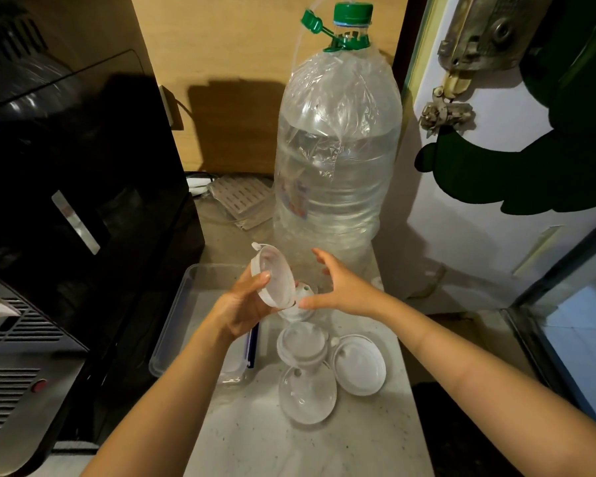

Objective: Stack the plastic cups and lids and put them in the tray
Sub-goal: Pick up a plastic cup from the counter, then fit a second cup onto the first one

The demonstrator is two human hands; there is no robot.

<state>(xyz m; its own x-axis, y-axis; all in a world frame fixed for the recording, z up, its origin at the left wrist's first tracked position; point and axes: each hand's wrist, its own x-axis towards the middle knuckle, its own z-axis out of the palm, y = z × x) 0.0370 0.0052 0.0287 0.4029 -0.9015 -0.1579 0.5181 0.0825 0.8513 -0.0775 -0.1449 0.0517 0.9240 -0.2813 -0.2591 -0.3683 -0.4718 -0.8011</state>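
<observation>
Fingers of the left hand grip a white lid, tilted on edge above the clear tray on the counter. The right hand hovers spread and empty just beside it. Nearer, a flat lid and two clear cups lie on the counter, before a big water bottle.

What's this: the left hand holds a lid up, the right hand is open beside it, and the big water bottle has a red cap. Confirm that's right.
Not quite: the head view shows the big water bottle has a green cap, not red. The rest stands: the left hand holds a lid up, and the right hand is open beside it.
</observation>
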